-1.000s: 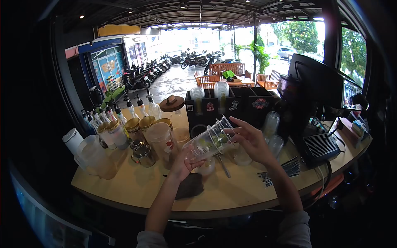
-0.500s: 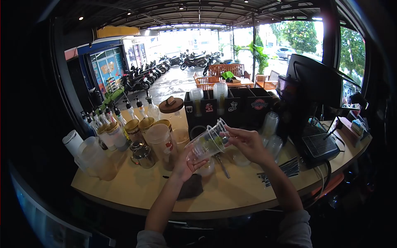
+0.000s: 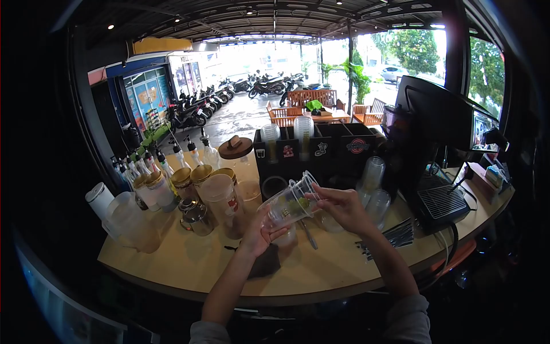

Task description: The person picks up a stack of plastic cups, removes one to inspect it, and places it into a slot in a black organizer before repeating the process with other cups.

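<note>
Both forearms reach from the near edge and slant inward. The left hand [image 3: 259, 235] is nearer, palm facing up and rightward, fingers curled in a grasp. The right hand [image 3: 344, 209], slightly farther, bends left at the wrist, fingers extended together leftward.

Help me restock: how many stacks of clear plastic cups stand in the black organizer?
2: one clear plastic cup stack at left in the black organizer, a second stack just right of the first. Lower ones could be hidden.
</note>
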`<state>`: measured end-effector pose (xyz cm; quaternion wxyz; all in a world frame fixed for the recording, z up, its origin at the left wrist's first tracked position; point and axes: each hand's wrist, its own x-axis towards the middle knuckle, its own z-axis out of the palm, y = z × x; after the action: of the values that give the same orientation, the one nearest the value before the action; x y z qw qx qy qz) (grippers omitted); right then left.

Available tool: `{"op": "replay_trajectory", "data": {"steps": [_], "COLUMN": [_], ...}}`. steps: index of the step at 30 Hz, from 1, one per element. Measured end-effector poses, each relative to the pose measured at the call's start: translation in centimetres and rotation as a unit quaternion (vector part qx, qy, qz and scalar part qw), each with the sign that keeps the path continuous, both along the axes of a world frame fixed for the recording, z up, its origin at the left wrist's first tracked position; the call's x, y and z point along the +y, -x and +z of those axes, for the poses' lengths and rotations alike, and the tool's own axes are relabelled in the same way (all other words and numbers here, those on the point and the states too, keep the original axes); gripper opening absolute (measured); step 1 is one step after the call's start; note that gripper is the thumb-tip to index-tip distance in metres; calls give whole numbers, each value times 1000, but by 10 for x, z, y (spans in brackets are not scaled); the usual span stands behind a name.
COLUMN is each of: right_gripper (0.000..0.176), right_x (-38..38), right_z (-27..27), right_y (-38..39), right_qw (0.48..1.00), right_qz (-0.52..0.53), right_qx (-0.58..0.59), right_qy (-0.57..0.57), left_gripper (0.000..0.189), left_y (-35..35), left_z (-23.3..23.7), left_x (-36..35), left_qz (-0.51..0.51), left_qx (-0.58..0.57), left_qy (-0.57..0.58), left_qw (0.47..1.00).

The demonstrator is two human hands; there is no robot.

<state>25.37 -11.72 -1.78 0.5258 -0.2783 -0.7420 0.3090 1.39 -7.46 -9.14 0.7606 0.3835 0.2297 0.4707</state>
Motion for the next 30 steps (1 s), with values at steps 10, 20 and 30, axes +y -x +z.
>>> {"op": "replay_trajectory", "data": {"steps": [10,20,30], "right_gripper": [48,51,51], "right_x": [-13,-14,-18], "right_z": [5,6,-8], "right_y": [0,3,11], "right_qw": [997,999,999], "right_qz": [-53,-35,-18], "right_qx": [-41,-14,12], "right_qy": [-36,13,36], "left_gripper": [55,54,53], "left_y": [-4,-4,-12], "left_z": [7,9,13], "left_x": [-10,-8,-14], "left_qz": [27,105,89], "left_qx": [28,90,69], "left_qy": [-112,-190,-167], "left_qw": [993,972,980]}}
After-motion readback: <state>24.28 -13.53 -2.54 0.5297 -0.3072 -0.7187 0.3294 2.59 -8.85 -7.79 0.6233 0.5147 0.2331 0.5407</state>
